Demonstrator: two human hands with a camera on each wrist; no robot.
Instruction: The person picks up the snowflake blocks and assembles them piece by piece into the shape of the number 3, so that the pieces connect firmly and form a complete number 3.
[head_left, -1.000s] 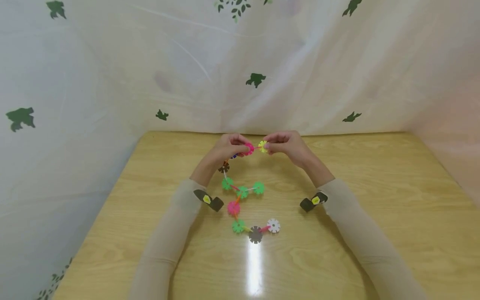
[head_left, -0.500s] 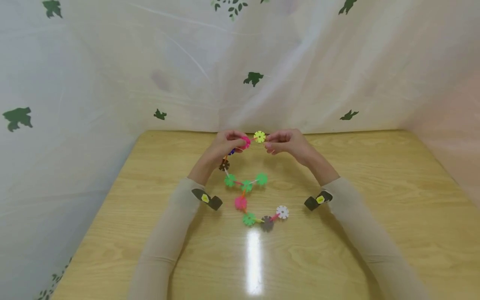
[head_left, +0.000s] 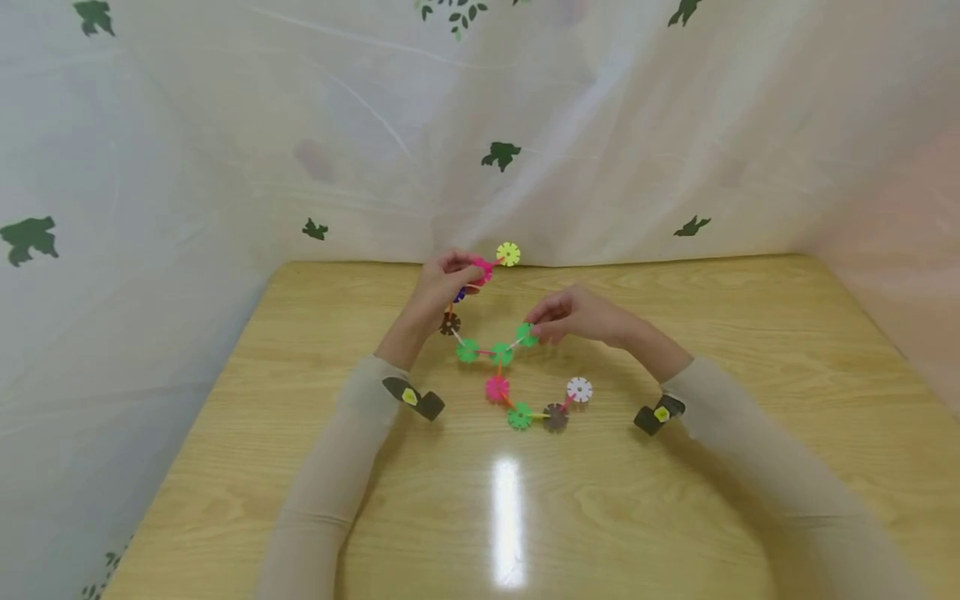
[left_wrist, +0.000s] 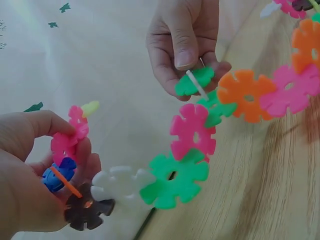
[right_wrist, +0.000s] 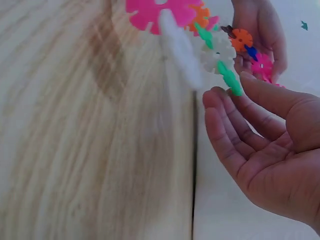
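Note:
A branching chain of slotted plastic snowflake discs, in several colours, spans the middle of the head view. My left hand [head_left: 438,287] pinches a pink snowflake disc [head_left: 483,268] near its upper end, and a yellow snowflake disc [head_left: 508,254] sticks out past the fingers. Below that hand follow a blue disc [left_wrist: 54,177] and a dark brown disc [left_wrist: 86,210]. At the tip of a side branch, my right hand [head_left: 581,317] holds a green snowflake disc [right_wrist: 229,80] between thumb and fingers. From the branching point the chain runs down to a white disc [head_left: 579,389].
The wooden table [head_left: 637,500] lies under the arms, with a glare streak at its front middle. A pale cloth [head_left: 390,150] with green bird prints hangs behind and at the left. Each sleeve carries a dark wrist camera [head_left: 660,414].
My right hand has left the yellow disc, come down toward me and taken the green side-branch disc. My left hand keeps its pink disc. The chain's lower end has swung right and upward in view.

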